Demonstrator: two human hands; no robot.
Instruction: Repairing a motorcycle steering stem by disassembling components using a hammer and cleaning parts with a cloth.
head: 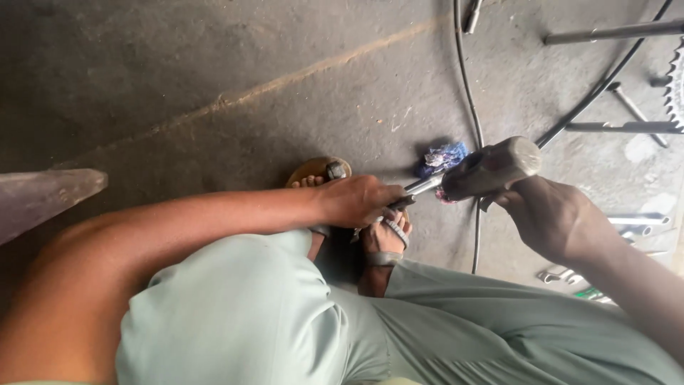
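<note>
My left hand is closed around a thin metal rod, holding it low over my sandalled feet. My right hand grips the handle of a hammer; its heavy grey head sits at the rod's far end, touching or nearly touching it. I am squatting, and pale green trousers fill the bottom of the view. What the rod's near end rests on is hidden by my left hand.
A crumpled blue rag lies on the concrete floor just beyond the hammer. A black cable runs down past it. Metal bars, a toothed sprocket and wrenches lie at the right. A wooden piece is at the left.
</note>
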